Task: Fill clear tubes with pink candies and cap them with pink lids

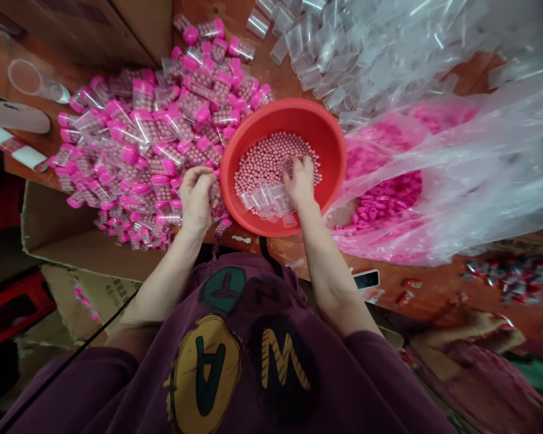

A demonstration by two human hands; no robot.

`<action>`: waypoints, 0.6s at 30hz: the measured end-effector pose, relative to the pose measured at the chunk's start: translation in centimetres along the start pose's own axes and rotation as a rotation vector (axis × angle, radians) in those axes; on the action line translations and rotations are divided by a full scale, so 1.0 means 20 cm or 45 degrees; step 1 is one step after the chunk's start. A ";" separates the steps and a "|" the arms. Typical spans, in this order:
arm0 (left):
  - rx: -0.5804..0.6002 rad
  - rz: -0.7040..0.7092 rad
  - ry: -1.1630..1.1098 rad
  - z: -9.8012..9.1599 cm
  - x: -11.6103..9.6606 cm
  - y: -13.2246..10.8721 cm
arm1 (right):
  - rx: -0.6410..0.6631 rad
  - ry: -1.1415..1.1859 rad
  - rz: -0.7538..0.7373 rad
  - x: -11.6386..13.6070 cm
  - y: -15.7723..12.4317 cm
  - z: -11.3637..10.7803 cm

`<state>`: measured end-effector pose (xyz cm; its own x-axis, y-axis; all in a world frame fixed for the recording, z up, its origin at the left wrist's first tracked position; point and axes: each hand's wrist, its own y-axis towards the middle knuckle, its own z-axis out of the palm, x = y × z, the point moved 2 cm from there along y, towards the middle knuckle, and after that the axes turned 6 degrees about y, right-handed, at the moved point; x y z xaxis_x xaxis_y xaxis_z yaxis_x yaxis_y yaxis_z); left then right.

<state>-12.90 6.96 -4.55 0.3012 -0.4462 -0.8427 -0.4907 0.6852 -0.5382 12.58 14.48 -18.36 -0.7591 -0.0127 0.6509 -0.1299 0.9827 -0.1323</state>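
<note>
The near edge of the orange-brown table (393,282) leaves only a narrow strip before the red basin (323,123). The left hand (196,200) is curled, fingertips close together, between the basin's rim and the heap of pink-capped bead tubes (158,135); I cannot tell what it holds. The right hand (301,181) reaches inside the rim, fingers half bent at the pink beads (266,154), its grip unclear, beside empty clear tubes (262,198). Rightward, pink caps (387,196) fill a plastic bag (484,175). Farther, a small bare gap separates the heap from loose clear tubes (314,54).
</note>
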 end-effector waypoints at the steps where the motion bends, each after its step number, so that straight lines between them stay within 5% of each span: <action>1: -0.024 -0.034 0.020 -0.01 0.00 0.01 | -0.033 -0.082 0.044 -0.01 0.00 -0.04; 4: 0.045 -0.116 0.057 -0.01 0.01 0.03 | -0.076 -0.235 0.160 -0.02 0.01 -0.10; 8: 0.113 -0.058 0.025 0.03 0.01 0.02 | 0.096 -0.185 0.123 0.09 0.10 0.03; 13: 0.165 -0.041 0.043 0.03 0.02 0.01 | 0.346 0.176 -0.143 0.24 0.18 0.22; 18: 0.209 0.192 0.074 0.03 -0.03 -0.03 | 0.207 0.702 -0.070 0.27 0.10 0.18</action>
<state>-12.30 7.28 -3.68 0.1846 -0.3608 -0.9142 -0.3859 0.8289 -0.4051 5.91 15.75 -17.78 -0.3094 0.0783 0.9477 -0.2893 0.9416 -0.1723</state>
